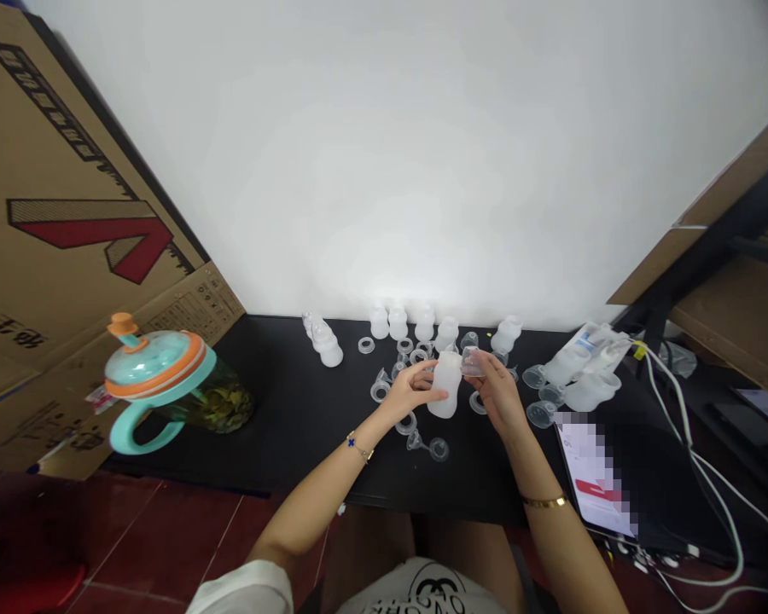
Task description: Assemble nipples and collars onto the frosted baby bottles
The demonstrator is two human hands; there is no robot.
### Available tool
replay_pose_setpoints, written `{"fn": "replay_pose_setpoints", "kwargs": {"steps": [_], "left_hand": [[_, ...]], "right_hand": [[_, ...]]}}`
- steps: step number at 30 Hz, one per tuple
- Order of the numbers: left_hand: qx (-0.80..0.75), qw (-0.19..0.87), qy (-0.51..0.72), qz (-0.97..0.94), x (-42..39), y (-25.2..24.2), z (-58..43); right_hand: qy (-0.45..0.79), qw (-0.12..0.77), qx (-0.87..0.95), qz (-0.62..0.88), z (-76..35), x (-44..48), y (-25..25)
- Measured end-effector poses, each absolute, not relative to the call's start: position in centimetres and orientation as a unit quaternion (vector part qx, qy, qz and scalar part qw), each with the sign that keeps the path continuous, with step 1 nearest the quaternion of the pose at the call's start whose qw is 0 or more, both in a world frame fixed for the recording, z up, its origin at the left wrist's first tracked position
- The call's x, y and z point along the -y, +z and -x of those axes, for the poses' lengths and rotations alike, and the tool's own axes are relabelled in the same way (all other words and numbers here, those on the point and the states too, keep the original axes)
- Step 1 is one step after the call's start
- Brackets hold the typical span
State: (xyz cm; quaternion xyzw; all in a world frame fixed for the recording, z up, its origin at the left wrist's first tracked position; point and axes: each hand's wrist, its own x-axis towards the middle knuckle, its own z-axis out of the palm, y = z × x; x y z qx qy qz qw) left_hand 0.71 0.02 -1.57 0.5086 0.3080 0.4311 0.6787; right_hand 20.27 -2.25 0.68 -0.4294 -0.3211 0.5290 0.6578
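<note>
My left hand (pixel 415 390) is closed around a milky-white baby bottle (pixel 446 394) held above the black table. Right beside the bottle's neck, the fingers of my right hand (pixel 496 384) grip a clear plastic cap (pixel 472 362). Whether cap and bottle touch, I cannot tell. Around both hands lie clear ring collars (pixel 380 391), funnel-shaped pieces (pixel 415 441) and a small round disc (pixel 439 449). Several white bottles (pixel 398 322) stand along the wall behind them.
At left, a large teal and orange jug (pixel 166 375) stands by a cardboard box (pixel 57 170). Two capped bottles (pixel 325 341) are left of centre. To the right are more bottles (pixel 576 362), clear caps (pixel 541 414), a phone (pixel 592 477) and white cables (pixel 684 418).
</note>
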Motion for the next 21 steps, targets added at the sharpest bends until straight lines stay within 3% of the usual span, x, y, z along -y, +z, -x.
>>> {"fn": "replay_pose_setpoints", "kwargs": {"steps": [8, 21], "left_hand": [[-0.326, 0.651, 0.476, -0.494, -0.3, -0.3, -0.1], [-0.333, 0.654, 0.435, -0.522, 0.3, 0.0, -0.5]], "right_hand": [[0.537, 0.670, 0.297, 0.418, -20.3, 2.2, 0.7], [0.520, 0.706, 0.250, 0.410, -20.9, 1.8, 0.2]]}}
